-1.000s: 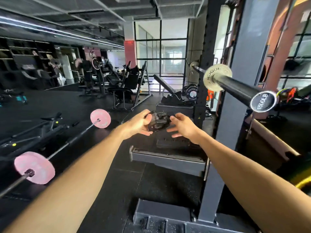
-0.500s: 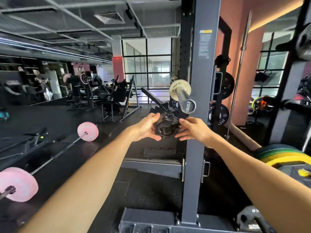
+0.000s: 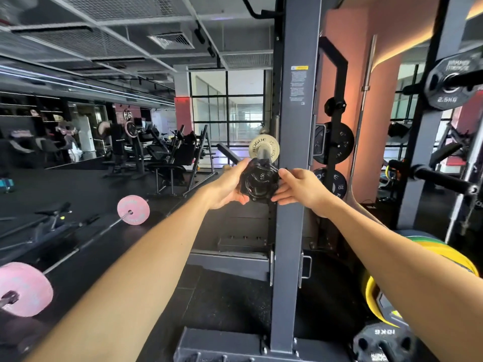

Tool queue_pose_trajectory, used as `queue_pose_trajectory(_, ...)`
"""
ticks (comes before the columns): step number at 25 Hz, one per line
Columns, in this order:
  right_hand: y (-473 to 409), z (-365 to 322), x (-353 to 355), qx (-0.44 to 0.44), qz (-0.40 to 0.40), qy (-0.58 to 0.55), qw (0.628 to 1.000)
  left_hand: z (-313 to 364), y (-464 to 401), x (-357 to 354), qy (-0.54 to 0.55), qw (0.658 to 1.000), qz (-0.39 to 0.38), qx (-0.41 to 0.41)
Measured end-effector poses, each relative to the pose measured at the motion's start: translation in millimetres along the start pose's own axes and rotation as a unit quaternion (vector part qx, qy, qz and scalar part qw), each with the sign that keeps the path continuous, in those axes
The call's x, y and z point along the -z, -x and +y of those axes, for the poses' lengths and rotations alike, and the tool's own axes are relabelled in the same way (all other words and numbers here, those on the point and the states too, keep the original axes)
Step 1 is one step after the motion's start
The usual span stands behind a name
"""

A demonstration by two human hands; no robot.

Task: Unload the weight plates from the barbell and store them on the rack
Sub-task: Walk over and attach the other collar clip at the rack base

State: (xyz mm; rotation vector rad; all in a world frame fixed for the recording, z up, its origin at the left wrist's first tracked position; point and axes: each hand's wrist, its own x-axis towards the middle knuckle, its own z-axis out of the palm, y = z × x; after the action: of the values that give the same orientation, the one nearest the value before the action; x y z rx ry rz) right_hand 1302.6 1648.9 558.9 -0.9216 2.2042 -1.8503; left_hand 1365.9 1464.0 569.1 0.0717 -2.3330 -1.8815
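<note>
I look straight down the end of the barbell sleeve (image 3: 262, 152), which pokes out beside a grey rack upright (image 3: 292, 178). A small pale plate marked ROGUE (image 3: 253, 147) sits on the sleeve. A black barbell collar (image 3: 259, 182) is at the sleeve's tip, over its end cap. My left hand (image 3: 227, 185) grips the collar's left side. My right hand (image 3: 300, 190) pinches its right side with thumb and fingers. Black plates (image 3: 339, 142) hang on storage pegs behind the upright.
A second bar with pink plates (image 3: 133, 210) lies on the black floor at left. Green and yellow bumper plates (image 3: 439, 257) and a 10 kg plate (image 3: 384, 343) lie at lower right. A 2.5 kg plate (image 3: 449, 84) hangs on a rack at upper right. Gym machines fill the background.
My view has swung so the sleeve points at me. Both hands have carried the collar up from below the sleeve's end to its tip.
</note>
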Motion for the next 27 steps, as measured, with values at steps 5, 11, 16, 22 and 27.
queue_pose_trajectory(5, -18, -12, 10, -0.036, 0.017, 0.015, 0.999, 14, -14, -4, 0.034, 0.999, 0.025, 0.015)
queue_pose_trajectory(11, -57, 2, 7, -0.044, 0.069, 0.031, 0.996, 6, -62, 9, 0.044, 0.999, 0.012, 0.016)
queue_pose_trajectory(16, -106, 17, 9, -0.034, 0.148, 0.068, 0.986, 3, -94, 9, 0.056, 0.998, 0.013, 0.027)
queue_pose_trajectory(22, -161, 38, 15, -0.051, 0.163, 0.017, 0.985, 0, -144, 16, 0.077, 0.995, 0.021, 0.053)
queue_pose_trajectory(27, -219, 57, 28, -0.057, 0.137, 0.005, 0.989, -2, -200, 22, 0.063, 0.995, 0.054, 0.06)
